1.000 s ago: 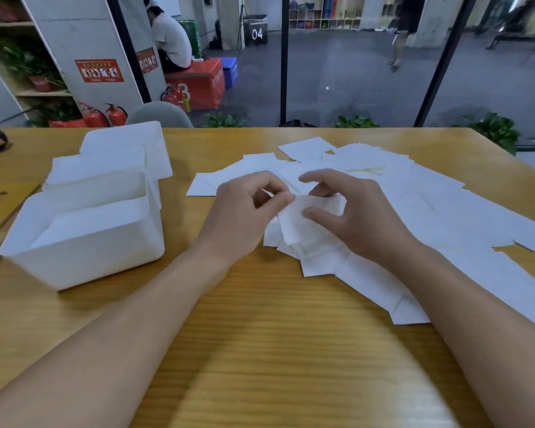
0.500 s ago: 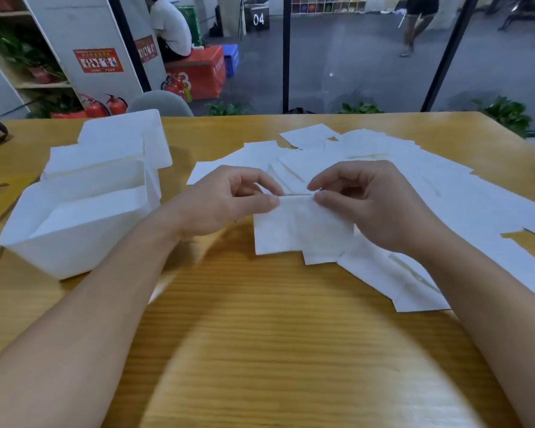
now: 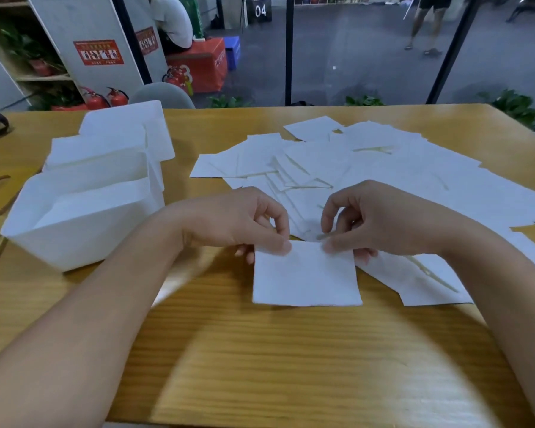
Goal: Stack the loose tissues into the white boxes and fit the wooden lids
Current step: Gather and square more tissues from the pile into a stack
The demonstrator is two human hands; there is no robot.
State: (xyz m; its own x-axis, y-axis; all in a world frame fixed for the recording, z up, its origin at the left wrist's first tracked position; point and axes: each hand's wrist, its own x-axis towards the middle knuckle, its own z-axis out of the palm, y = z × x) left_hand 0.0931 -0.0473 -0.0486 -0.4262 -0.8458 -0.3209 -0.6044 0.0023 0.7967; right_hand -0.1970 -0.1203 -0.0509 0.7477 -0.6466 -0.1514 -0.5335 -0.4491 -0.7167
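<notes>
Desk (image 3: 291, 366): wooden and wide, it carries everything; the near half in front of the hands is bare grain.
Loose tissues (image 3: 399, 168): a broad overlapping spread across the far right of the desk, reaching to the right edge; many sheets left, so the task looks early.
White boxes (image 3: 84, 223): near left, the closest one open-topped with tissue lying inside it; at least one more white box stands just behind it, farther left-back.
Wooden lids: I cannot pick them out with certainty; tan shapes lie at the far left edge, too cropped to name.
Held tissue (image 3: 306, 273): one folded square at the centre, its top edge lifted, its lower edge lying on the desk, just in front of the pile.
Left hand (image 3: 244, 223): thumb and forefinger pinch the tissue's top left corner.
Right hand (image 3: 380, 223): thumb and forefinger pinch the top right corner, close to the left hand.
Doing it well: judged from here, keep both corners level and taut, carry the sheet left flat, lower it square to the box walls, press lightly so the stack stays even.
Writing: "04" (image 3: 260, 10) in white on a dark box far back; red signs (image 3: 98, 52) on the left pillar carry characters too small to read.
</notes>
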